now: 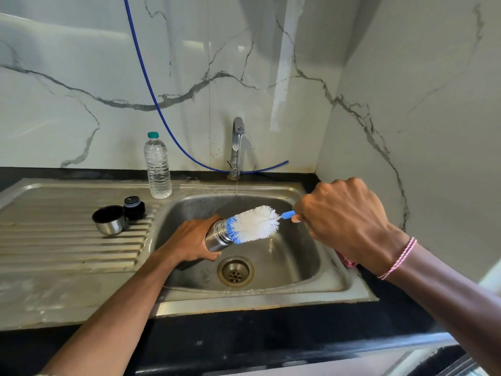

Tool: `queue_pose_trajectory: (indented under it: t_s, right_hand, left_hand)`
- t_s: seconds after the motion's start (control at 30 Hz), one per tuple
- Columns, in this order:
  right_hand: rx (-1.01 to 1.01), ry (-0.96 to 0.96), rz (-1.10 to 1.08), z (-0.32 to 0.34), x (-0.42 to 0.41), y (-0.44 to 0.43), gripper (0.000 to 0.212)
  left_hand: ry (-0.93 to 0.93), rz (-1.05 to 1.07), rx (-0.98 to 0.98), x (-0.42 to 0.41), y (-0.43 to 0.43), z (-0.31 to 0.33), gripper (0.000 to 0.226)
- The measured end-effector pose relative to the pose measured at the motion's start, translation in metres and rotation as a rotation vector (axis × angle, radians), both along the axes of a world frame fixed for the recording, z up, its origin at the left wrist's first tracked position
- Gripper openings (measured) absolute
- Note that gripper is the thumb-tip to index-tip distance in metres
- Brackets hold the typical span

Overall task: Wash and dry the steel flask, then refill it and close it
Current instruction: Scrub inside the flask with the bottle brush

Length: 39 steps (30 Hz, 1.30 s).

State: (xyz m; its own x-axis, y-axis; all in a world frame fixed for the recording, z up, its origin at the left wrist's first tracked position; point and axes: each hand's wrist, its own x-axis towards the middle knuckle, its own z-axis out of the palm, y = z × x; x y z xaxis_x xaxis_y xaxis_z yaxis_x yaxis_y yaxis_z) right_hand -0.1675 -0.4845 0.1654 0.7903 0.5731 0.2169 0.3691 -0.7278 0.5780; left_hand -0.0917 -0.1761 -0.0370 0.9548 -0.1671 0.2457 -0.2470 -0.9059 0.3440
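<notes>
Stainless steel sink basin (298,256); cylindrical brushed-steel flask (217,238), tilted above it, mouth rightward, left hand (189,240) wrapped round its body; white-and-blue bristle bottle brush (254,222), tip at the mouth, right hand (341,221) fisted on its handle; best pushed fully in and twisted, flask held steady.

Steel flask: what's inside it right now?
The blue tip of the bottle brush sits at the mouth of the steel flask, and its white bristles are outside. The bristles cover the opening, so whether water or soap is inside cannot be seen.
</notes>
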Motion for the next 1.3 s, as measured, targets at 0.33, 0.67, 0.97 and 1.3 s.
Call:
queue_pose_trajectory:
  t_s: [0.33,0.67,0.97,1.3]
  right_hand:
    - [-0.095,-0.13,0.054,0.027,-0.001,0.016,0.032]
    - [0.207,0.839,-0.275,0.036,0.017,0.004,0.027]
    - [0.336,0.372,-0.16,0.018,0.006,-0.007,0.016]
    - [0.152,0.146,-0.01,0.022,-0.017,-0.004,0.017]
  left_hand:
    - [-0.124,0.018,0.145,-0.001,-0.012,0.003,0.079]
    - [-0.166,0.04,0.157,-0.004,-0.003,0.0,0.082]
    - [-0.134,0.051,0.129,-0.001,-0.008,0.001,0.088]
    - [-0.114,0.046,0.119,0.002,-0.007,-0.003,0.083]
